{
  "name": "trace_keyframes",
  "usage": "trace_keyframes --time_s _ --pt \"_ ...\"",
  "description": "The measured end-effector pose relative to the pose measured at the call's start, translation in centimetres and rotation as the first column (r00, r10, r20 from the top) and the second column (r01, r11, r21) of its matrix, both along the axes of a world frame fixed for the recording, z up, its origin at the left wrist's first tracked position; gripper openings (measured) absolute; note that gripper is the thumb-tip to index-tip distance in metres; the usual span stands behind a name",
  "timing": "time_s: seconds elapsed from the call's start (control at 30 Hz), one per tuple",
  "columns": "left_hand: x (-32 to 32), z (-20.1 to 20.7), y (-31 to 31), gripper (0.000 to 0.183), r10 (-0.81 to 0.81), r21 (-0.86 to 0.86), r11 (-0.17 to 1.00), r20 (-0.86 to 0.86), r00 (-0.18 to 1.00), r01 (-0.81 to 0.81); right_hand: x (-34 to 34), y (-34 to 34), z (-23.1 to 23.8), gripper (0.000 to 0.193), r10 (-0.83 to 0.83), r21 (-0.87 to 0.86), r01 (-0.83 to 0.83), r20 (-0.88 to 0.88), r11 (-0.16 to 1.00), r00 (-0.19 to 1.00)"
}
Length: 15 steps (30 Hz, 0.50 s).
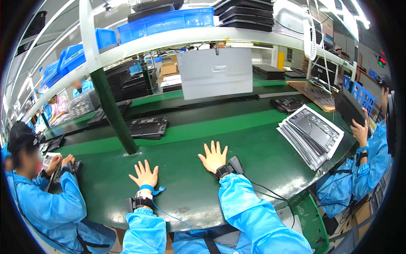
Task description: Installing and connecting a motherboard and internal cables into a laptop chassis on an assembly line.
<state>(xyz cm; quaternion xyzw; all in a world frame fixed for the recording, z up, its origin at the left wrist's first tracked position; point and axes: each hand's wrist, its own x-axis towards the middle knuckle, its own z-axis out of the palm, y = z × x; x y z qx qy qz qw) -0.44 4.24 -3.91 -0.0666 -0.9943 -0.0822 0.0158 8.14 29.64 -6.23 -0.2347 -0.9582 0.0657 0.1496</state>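
My left hand (144,174) lies flat on the green tabletop (182,186), fingers spread and holding nothing. A blue strap with a coiled cord and a black band with a small dark box circle that wrist. To its right, my right hand (213,157) also rests palm down with its fingers apart, nothing in it. Its wrist carries a black band and dark box, from which a black cable (270,192) runs over the table's near edge. Farther right lies a stack of laptop casing parts and white sheets (311,133).
A grey panel (215,74) hangs ahead from the white shelf frame. Dark laptop parts (148,127) sit on the far conveyor strip. A green post (112,112) rises from the table. Co-workers in blue sit at left (46,199) and right (359,178). Blue bins (167,25) stand above.
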Motion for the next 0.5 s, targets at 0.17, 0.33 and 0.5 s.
trace_keyframes --time_s 0.17,0.33,0.5 --pt "0.3 0.4 -0.5 0.069 0.003 -0.011 1.0 0.005 1.0 -0.003 0.1 -0.6 0.6 0.061 0.012 -0.019 -0.011 0.02 1.0 1.0" --pt "0.6 0.1 1.4 0.071 0.032 0.009 0.999 0.024 0.999 -0.032 0.1 -0.4 0.8 0.062 -0.011 -0.011 0.012 0.053 1.0 0.999" --pt "2.6 0.3 6.7 0.077 -0.063 0.205 0.975 -0.09 0.994 0.08 0.0 -0.7 0.9 0.061 -0.007 -0.016 0.007 -0.018 1.0 1.0"
